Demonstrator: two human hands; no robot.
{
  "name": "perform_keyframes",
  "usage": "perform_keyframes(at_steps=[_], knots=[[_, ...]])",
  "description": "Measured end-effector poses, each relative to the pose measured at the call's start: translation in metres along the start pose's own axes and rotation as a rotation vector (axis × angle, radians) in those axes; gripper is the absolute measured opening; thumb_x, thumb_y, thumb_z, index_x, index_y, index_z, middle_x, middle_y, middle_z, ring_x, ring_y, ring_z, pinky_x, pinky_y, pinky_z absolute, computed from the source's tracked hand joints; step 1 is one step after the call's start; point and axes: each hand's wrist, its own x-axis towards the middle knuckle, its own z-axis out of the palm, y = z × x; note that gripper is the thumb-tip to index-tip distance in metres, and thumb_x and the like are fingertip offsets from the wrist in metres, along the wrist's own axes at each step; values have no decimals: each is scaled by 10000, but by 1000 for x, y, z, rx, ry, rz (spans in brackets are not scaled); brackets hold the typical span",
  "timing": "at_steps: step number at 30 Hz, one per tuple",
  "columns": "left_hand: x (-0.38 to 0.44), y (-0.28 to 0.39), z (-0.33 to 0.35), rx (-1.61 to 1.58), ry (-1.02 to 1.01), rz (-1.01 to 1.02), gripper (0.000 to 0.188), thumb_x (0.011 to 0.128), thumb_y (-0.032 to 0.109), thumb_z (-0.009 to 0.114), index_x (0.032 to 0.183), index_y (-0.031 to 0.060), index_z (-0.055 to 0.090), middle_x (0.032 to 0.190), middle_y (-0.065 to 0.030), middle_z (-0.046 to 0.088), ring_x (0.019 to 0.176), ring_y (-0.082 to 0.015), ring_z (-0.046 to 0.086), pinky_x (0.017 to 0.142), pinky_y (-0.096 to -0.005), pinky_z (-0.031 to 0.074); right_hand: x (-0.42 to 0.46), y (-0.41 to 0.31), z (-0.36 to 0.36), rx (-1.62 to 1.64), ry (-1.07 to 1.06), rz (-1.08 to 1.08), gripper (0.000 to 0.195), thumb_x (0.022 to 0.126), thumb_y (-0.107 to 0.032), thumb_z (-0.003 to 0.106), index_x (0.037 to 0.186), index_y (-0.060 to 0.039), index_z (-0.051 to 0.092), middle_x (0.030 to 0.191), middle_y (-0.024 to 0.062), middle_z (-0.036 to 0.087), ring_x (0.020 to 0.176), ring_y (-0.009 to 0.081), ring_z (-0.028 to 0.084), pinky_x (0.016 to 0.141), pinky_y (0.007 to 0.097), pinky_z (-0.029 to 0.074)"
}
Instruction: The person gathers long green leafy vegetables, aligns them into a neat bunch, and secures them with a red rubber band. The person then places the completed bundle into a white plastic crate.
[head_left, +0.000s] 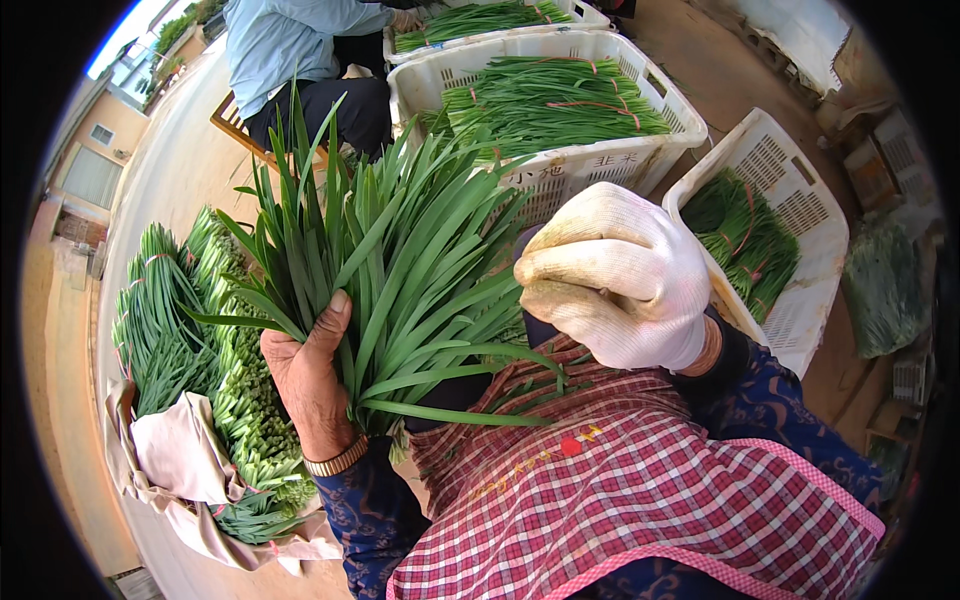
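Note:
My bare left hand grips a thick bunch of long, flat green leaves, which look like garlic chives. Its thumb presses across the front of the bunch, and the leaf ends fan up and to the right. My right hand wears a white knitted glove with yellowish stains on the fingers. Its fingers are curled together beside the bunch, with no item visible in them; the inside of the palm is hidden. Loose leaf pieces lie on my red checked apron below.
A white plastic crate of tied chive bundles stands ahead, with another crate behind it. A tilted crate holds more at right. Stacked bundles lie on beige cloth at left. A seated person works ahead.

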Motion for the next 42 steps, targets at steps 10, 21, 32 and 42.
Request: perform_keyframes(at_steps=[10, 21, 32, 42], knots=[[-10, 1, -3, -20, 1, 48, 491, 801, 26, 818, 1255, -10, 634, 1147, -83, 712, 1004, -187, 652, 975, -339, 484, 36, 19, -4, 316, 41, 419, 240, 851, 58, 725, 1091, 53, 715, 1015, 77, 658, 903, 127, 663, 773, 241, 541], [-16, 9, 2, 6, -41, 47, 401, 805, 84, 830, 1166, -27, 697, 1054, -63, 734, 900, -155, 652, 892, -320, 506, 38, 36, 26, 981, -125, 755, 144, 910, -120, 722, 947, 19, 738, 896, 61, 729, 856, 104, 669, 792, 246, 526], [-17, 2, 2, 75, -47, 9, 420, 798, 85, 847, 1171, -1, 674, 1048, -64, 725, 904, -163, 649, 885, -317, 506, 58, 31, -21, 635, -185, 207, 222, 768, -155, 836, 803, 29, 717, 832, 101, 676, 769, 150, 638, 669, 263, 474], [-14, 2, 3, 159, -75, 73, 357, 796, 141, 863, 1085, -12, 719, 990, -64, 737, 828, -144, 641, 811, -305, 511, 65, 29, 36, 330, -378, 216, 248, 773, -71, 820, 966, 48, 718, 878, 84, 682, 818, 168, 673, 746, 286, 531]])
